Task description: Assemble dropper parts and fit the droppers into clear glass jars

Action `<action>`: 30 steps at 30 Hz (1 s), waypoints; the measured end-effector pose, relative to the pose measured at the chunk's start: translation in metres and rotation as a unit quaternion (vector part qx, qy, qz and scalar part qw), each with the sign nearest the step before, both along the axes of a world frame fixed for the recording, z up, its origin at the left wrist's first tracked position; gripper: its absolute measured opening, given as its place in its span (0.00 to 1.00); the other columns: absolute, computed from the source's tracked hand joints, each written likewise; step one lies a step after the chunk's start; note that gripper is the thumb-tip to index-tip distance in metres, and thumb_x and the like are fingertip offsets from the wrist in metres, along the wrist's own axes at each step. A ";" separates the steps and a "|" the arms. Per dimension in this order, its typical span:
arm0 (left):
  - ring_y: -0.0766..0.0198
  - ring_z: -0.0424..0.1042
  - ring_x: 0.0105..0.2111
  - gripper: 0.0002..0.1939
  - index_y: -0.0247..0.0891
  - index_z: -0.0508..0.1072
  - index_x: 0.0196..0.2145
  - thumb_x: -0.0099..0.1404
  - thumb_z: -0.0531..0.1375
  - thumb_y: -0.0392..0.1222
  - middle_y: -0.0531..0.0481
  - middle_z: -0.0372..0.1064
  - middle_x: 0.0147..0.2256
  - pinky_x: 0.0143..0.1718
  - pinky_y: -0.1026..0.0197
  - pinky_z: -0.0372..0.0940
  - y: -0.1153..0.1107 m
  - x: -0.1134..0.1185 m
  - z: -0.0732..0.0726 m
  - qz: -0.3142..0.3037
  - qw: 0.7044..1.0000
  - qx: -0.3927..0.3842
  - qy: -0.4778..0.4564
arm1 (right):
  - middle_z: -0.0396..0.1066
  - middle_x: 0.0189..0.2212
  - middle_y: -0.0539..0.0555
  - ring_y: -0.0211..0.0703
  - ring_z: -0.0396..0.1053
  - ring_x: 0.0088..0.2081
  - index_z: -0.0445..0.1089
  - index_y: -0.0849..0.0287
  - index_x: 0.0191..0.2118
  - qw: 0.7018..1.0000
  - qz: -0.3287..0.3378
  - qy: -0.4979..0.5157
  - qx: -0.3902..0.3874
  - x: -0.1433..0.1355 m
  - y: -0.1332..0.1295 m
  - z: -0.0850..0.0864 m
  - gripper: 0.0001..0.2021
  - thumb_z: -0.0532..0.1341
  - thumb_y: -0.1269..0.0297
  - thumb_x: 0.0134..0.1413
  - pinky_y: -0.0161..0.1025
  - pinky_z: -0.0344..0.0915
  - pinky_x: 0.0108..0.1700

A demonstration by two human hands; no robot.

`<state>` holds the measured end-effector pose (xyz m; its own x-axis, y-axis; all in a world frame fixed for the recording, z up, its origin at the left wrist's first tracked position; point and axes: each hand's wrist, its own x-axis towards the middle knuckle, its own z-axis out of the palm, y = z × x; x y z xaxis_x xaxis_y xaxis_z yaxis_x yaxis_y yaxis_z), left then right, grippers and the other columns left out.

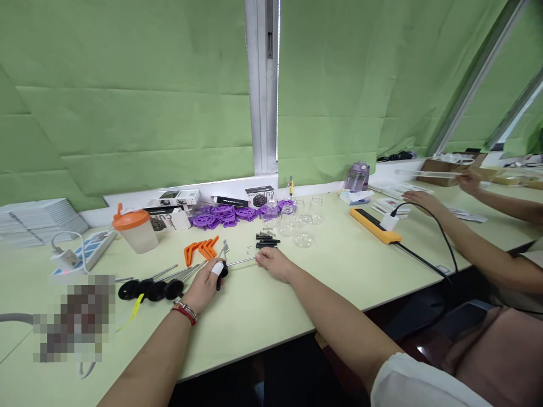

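Note:
My left hand (205, 285), with a white wrap on the thumb, is closed round a small black part (223, 272). A thin metal rod (241, 262) runs from that part to my right hand (274, 263), whose fingers pinch its far end. Left of my left hand lie several black round pieces (156, 291) with metal rods. Orange angled pieces (201, 249) lie behind my left hand. Behind my right hand are black cylindrical parts (266, 243), small springs (268, 232) and tiny bits.
Purple parts (224, 215), clear cups (303, 239) and boxes (178, 196) stand toward the wall. An orange-lidded cup (138, 234) is at left, near a white power strip (91, 249). A yellow power strip (373, 224) with a cable lies right. Another person's arms (466, 237) reach over the table's right side.

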<state>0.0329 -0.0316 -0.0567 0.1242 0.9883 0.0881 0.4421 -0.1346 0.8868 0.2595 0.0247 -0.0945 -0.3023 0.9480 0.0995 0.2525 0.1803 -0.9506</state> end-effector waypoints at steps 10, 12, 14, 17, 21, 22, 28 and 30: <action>0.64 0.61 0.22 0.21 0.38 0.67 0.44 0.63 0.47 0.55 0.53 0.62 0.24 0.23 0.63 0.56 0.001 -0.001 0.000 -0.015 1.000 0.012 0.018 | 0.63 0.24 0.47 0.34 0.56 0.26 0.64 0.59 0.31 0.999 0.015 0.028 0.017 0.000 0.003 -0.003 0.06 0.60 0.63 0.49 0.33 0.54 0.30; 0.64 0.60 0.22 0.21 0.38 0.67 0.44 0.63 0.47 0.55 0.53 0.62 0.23 0.23 0.63 0.56 0.001 -0.001 0.000 -0.015 1.000 0.013 0.018 | 0.64 0.24 0.47 0.34 0.56 0.25 0.64 0.59 0.30 0.999 0.013 0.026 0.015 0.000 0.003 -0.003 0.06 0.59 0.63 0.49 0.33 0.54 0.29; 0.64 0.60 0.22 0.21 0.38 0.67 0.44 0.63 0.47 0.55 0.53 0.62 0.23 0.23 0.63 0.56 0.001 -0.001 -0.001 -0.015 1.000 0.012 0.018 | 0.64 0.24 0.47 0.34 0.55 0.25 0.64 0.59 0.30 1.000 0.013 0.026 0.010 0.000 0.003 -0.003 0.06 0.59 0.62 0.49 0.33 0.53 0.29; 0.64 0.61 0.23 0.21 0.38 0.66 0.45 0.63 0.47 0.54 0.53 0.62 0.24 0.23 0.63 0.57 0.002 -0.001 -0.002 -0.010 1.000 0.012 0.019 | 0.64 0.24 0.48 0.34 0.55 0.25 0.64 0.59 0.31 1.000 0.012 0.028 0.007 0.000 0.004 -0.005 0.06 0.59 0.62 0.50 0.33 0.54 0.29; 0.63 0.62 0.23 0.21 0.37 0.67 0.45 0.63 0.48 0.54 0.52 0.63 0.25 0.23 0.63 0.58 0.001 -0.001 -0.001 -0.011 1.000 0.016 0.018 | 0.65 0.25 0.48 0.34 0.56 0.25 0.65 0.58 0.30 1.000 0.013 0.028 -0.001 0.001 0.004 -0.006 0.05 0.59 0.62 0.50 0.33 0.54 0.30; 0.63 0.62 0.23 0.21 0.37 0.67 0.45 0.63 0.48 0.54 0.52 0.63 0.24 0.23 0.63 0.57 0.001 -0.001 0.000 -0.011 1.000 0.017 0.018 | 0.65 0.25 0.48 0.34 0.55 0.25 0.65 0.58 0.30 0.999 0.013 0.029 -0.006 0.001 0.004 -0.005 0.05 0.59 0.62 0.50 0.33 0.54 0.30; 0.63 0.61 0.22 0.22 0.37 0.67 0.46 0.64 0.47 0.55 0.52 0.63 0.24 0.23 0.63 0.58 0.000 -0.001 0.000 -0.007 0.999 0.018 0.027 | 0.65 0.24 0.48 0.34 0.56 0.25 0.64 0.59 0.29 0.999 0.021 0.036 -0.015 0.000 0.003 -0.003 0.06 0.59 0.62 0.49 0.34 0.55 0.31; 0.63 0.62 0.23 0.22 0.37 0.67 0.46 0.63 0.47 0.55 0.52 0.63 0.24 0.24 0.62 0.58 0.001 -0.002 -0.001 -0.007 0.999 0.025 0.030 | 0.65 0.24 0.48 0.34 0.56 0.24 0.64 0.59 0.28 0.999 0.026 0.041 -0.020 0.000 0.003 -0.003 0.06 0.59 0.62 0.49 0.34 0.55 0.31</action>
<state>0.0309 -0.0309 -0.0577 0.1444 0.9812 0.1283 0.4925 -0.1838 0.8507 0.2591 0.0278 -0.0974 -0.3435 0.9349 0.0894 0.1641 0.1535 -0.9744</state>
